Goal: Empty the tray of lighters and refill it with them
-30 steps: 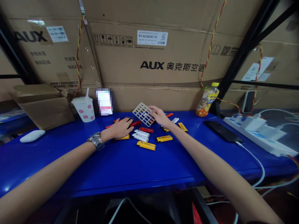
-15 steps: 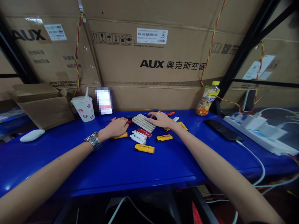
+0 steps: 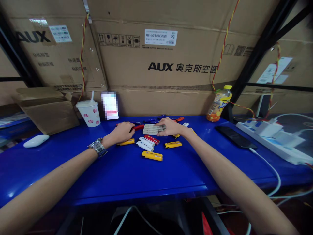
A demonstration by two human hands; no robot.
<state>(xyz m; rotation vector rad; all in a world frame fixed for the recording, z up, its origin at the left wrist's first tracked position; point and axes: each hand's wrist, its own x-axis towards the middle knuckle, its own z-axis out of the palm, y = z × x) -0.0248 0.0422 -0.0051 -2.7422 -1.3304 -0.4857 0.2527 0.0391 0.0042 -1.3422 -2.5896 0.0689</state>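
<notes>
From where I sit, the pale plastic grid tray (image 3: 150, 129) lies flat on the blue surface (image 3: 122, 176), in the middle of a scatter of lighters. My right hand (image 3: 170, 127) rests palm-down on the tray's right end, its grip open and the fingers spread (laid on top, not wrapped around it). My left hand (image 3: 121, 132), with a steel wristwatch (image 3: 97, 147) on the wrist, curls over a red lighter (image 3: 138, 127) just left of the tray, its grip loosely closed on it.

In front of the tray lie two white lighters (image 3: 144, 146), a second red lighter (image 3: 151, 139) and three yellow lighters (image 3: 152, 156). More red and blue lighters (image 3: 151, 121) sit behind it (too small for me to count).

Farther left are a white wireless mouse (image 3: 36, 141) and a paper cup (image 3: 89, 114) with a straw. To the right are a juice bottle (image 3: 218, 106), a black phone (image 3: 235, 137) and a white power strip (image 3: 269, 137). Large AUX cartons (image 3: 158, 65) stand behind the surface.
</notes>
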